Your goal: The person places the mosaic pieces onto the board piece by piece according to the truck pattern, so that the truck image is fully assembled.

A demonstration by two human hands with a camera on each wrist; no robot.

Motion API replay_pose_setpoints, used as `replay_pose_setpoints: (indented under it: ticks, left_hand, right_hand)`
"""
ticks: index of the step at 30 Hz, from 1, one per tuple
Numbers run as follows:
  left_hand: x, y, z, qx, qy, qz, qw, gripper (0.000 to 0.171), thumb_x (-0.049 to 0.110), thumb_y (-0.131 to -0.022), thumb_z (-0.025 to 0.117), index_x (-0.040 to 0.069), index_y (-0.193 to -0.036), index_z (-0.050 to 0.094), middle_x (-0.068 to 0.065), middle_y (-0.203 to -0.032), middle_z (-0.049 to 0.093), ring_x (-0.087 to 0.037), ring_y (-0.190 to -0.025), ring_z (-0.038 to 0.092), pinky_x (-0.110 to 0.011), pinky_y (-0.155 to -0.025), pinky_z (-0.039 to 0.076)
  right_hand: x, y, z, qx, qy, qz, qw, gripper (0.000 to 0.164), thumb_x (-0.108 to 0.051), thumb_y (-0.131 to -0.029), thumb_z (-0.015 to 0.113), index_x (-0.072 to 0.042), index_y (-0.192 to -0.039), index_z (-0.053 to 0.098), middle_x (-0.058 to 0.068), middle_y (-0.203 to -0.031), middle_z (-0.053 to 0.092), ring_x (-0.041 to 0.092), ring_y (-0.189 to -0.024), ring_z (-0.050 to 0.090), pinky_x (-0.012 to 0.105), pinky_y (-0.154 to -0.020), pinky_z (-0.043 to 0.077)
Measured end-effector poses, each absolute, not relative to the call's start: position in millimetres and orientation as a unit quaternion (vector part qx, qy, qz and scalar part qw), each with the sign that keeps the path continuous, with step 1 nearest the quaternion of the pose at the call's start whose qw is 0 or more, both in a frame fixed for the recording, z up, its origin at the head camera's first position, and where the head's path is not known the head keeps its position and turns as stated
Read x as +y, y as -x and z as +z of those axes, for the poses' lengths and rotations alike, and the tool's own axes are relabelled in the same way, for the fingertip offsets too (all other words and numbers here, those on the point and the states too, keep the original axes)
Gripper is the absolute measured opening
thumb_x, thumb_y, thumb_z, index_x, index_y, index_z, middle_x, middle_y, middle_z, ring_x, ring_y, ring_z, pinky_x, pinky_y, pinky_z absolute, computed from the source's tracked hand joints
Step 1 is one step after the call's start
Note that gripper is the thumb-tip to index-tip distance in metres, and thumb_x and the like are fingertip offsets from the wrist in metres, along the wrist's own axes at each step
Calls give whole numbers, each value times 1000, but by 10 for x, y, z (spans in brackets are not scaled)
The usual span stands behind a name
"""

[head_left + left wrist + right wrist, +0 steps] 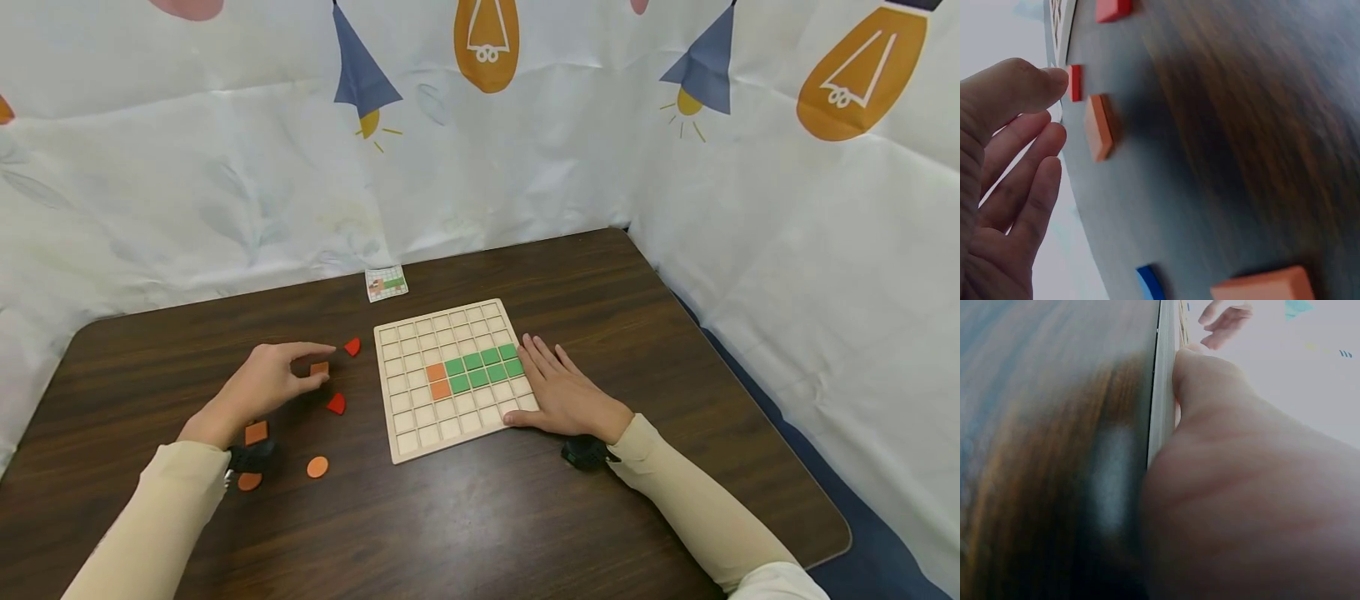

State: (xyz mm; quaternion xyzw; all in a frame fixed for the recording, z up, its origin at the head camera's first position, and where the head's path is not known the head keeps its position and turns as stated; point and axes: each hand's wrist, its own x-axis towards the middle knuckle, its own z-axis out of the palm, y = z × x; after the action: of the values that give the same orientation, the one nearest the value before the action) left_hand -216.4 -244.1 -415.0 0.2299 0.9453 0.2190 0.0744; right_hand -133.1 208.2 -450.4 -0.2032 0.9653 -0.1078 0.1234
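A wooden grid board (420, 433) lies at the middle of the table, with a block of green squares (480, 367) and two orange squares (438, 381) side by side in its cells. My right hand (562, 396) rests flat at the board's right edge, fingers straight, thumb on the near corner. To the left of the board, my left hand (270, 383) hovers over a loose orange square (320, 368), thumb and fingers spread apart around it. In the left wrist view that orange square (1099, 128) sits on the table, apart from the fingertips.
Two red pieces (352, 347) lie between my left hand and the board. Nearer are an orange disc (318, 467), another orange square (257, 432) and a second disc (250, 482) by the left wrist. A blue piece (1150, 283) shows too. A pattern card (386, 283) lies behind.
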Motion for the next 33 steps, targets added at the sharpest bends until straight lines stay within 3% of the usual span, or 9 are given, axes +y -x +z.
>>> replay_pose_setpoints:
  ticks: [2,4,6,8,28,33]
  left_hand:
    - [-2461,2168,-4170,947,-228,214,75,47,22,-94,77,12,-138,67,-23,-133,70,-15,-66,54,-33,-67,46]
    - [-2480,2174,-4191,947,-224,213,81,50,26,-94,77,11,-140,66,-23,-137,67,-29,-91,68,-43,-80,55]
    - [-2499,2180,-4212,946,-220,219,90,53,28,-94,78,9,-141,64,-24,-140,65,-41,-115,67,-56,-92,56]
    - [-2517,2187,-4232,945,-217,224,97,55,29,-94,77,8,-142,63,-25,-141,64,-45,-125,64,-62,-98,54]
    - [-2530,2238,-4270,947,-208,229,81,42,19,-94,76,4,-132,70,-19,-118,75,-34,-105,70,-54,-90,57]
    - [-2513,2242,-4278,947,-211,232,66,40,20,-93,77,5,-130,72,-15,-113,76,-29,-100,72,-41,-84,58]
  right_hand:
    - [2085,1331,-4503,965,203,-107,123,110,-79,-94,46,-7,-167,4,14,-176,-1,31,-165,-3,57,-133,8]
    - [2085,1331,-4503,965,204,-109,123,111,-79,-94,47,-7,-167,4,14,-176,-1,31,-165,-3,57,-133,8]
    - [2087,1331,-4506,965,204,-109,124,111,-79,-94,47,-7,-167,4,14,-176,-1,31,-165,-2,57,-133,8]
    - [2089,1332,-4510,965,205,-110,123,111,-79,-94,46,-7,-167,4,15,-176,-2,31,-165,-3,57,-133,8]
    - [2096,1347,-4518,964,206,-113,124,111,-80,-94,46,-8,-167,2,15,-176,-2,31,-165,-4,57,-133,7]
    - [2099,1345,-4517,964,206,-112,124,111,-79,-94,46,-8,-167,1,15,-176,-3,31,-165,-4,57,-133,7]
